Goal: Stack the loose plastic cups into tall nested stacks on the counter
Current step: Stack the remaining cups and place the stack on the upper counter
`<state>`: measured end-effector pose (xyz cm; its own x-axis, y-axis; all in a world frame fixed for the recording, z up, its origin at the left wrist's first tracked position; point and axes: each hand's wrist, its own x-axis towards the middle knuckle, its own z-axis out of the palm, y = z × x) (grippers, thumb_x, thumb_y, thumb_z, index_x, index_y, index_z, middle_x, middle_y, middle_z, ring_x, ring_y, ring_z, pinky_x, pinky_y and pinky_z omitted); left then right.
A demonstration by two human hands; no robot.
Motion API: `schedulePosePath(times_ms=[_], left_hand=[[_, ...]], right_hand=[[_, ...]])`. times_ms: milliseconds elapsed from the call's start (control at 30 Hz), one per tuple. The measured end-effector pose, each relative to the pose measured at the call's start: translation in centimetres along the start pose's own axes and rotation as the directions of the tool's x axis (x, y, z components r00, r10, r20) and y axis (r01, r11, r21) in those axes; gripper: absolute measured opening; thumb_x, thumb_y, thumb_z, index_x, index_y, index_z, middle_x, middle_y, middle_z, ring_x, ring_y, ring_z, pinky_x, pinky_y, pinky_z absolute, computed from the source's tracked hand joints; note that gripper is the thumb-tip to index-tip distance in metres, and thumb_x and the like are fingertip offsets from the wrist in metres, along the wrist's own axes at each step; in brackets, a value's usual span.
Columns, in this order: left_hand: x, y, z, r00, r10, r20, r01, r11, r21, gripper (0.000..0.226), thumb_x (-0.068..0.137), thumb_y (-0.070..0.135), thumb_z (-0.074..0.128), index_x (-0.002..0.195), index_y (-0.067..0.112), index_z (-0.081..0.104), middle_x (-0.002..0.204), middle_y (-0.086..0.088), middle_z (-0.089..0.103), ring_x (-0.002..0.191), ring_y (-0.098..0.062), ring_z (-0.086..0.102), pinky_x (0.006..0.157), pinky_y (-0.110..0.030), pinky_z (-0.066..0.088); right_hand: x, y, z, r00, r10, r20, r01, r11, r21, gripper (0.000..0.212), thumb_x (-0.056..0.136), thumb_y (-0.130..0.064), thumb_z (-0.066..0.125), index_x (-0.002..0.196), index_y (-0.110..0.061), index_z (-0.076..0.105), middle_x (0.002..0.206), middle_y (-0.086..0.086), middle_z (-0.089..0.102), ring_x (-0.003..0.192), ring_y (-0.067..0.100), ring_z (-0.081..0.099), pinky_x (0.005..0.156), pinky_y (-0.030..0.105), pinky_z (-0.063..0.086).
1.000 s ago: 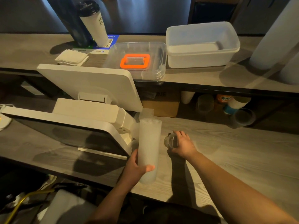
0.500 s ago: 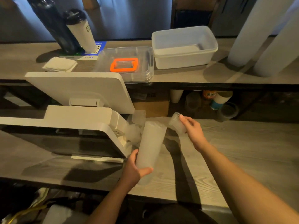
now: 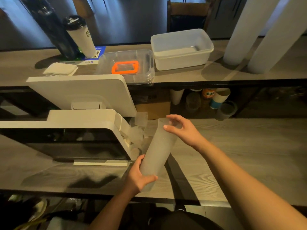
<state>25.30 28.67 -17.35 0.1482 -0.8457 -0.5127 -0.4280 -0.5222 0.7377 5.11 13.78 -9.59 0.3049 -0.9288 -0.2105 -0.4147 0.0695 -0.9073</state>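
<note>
Tall frosted translucent stack of nested plastic cups (image 3: pixel 157 150) tilted above grey wood-grain counter (image 3: pixel 232 155), base gripped in left hand (image 3: pixel 138 177). Right hand (image 3: pixel 181 128) at stack's top rim, fingers curled on a clear cup (image 3: pixel 174 124) there.

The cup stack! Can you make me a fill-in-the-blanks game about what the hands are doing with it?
1. The left hand grips the ____ end of the cup stack.
2. The right hand puts a loose cup into the stack's ____.
3. The clear lid on the shelf has a handle coloured ____.

Missing words: bottom; top; orange
</note>
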Motion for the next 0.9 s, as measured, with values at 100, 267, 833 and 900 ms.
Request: schedulePosePath(times_ms=[100, 267, 833, 900], left_hand=[[-0.2, -0.2, 0.0, 1.000, -0.011, -0.002, 0.011, 1.000, -0.003, 0.104, 0.060, 0.034, 0.091, 0.146, 0.031, 0.032, 0.133, 0.003, 0.050, 0.117, -0.016, 0.052, 0.096, -0.038, 0.050], [-0.8, -0.6, -0.2, 0.998, -0.046, 0.032, 0.045, 0.999, 0.020, 0.105, 0.061, 0.035, 0.090, 0.147, 0.030, 0.030, 0.133, 0.004, 0.049, 0.118, -0.017, 0.051, 0.098, -0.042, 0.049], [-3.1, -1.9, -0.1, 0.976, -0.216, -0.025, 0.201, 0.942, -0.267, 0.113, 0.042, 0.051, 0.093, 0.139, 0.037, 0.037, 0.135, 0.007, 0.055, 0.125, -0.016, 0.055, 0.104, -0.053, 0.049], [-2.9, -1.6, 0.0, 0.969, -0.245, -0.033, 0.226, 0.930, -0.289, 0.106, 0.042, 0.049, 0.092, 0.132, 0.037, 0.039, 0.133, 0.006, 0.056, 0.123, -0.018, 0.055, 0.104, -0.053, 0.049]], right_hand=[[-0.9, -0.1, 1.2, 0.997, 0.007, 0.072, -0.006, 1.000, -0.022, 0.069, 0.081, -0.065, 0.062, 0.139, -0.029, 0.052, 0.138, -0.006, 0.051, 0.126, 0.009, 0.047, 0.102, 0.029, 0.038], [-1.3, 0.1, 3.2, 0.982, 0.048, 0.183, -0.046, 0.999, -0.015, 0.072, 0.083, -0.070, 0.048, 0.142, -0.028, 0.049, 0.141, -0.007, 0.049, 0.128, 0.010, 0.046, 0.103, 0.029, 0.035], [7.2, 1.8, 6.7, 0.990, 0.085, 0.116, -0.066, 0.985, -0.160, 0.079, 0.087, -0.044, 0.073, 0.153, -0.024, 0.034, 0.155, 0.003, 0.036, 0.139, 0.024, 0.040, 0.112, 0.044, 0.042], [8.6, 2.0, 7.1, 0.993, 0.055, 0.107, -0.028, 0.971, -0.239, 0.082, 0.087, -0.044, 0.074, 0.154, -0.024, 0.032, 0.159, 0.002, 0.031, 0.144, 0.025, 0.033, 0.115, 0.047, 0.038]])
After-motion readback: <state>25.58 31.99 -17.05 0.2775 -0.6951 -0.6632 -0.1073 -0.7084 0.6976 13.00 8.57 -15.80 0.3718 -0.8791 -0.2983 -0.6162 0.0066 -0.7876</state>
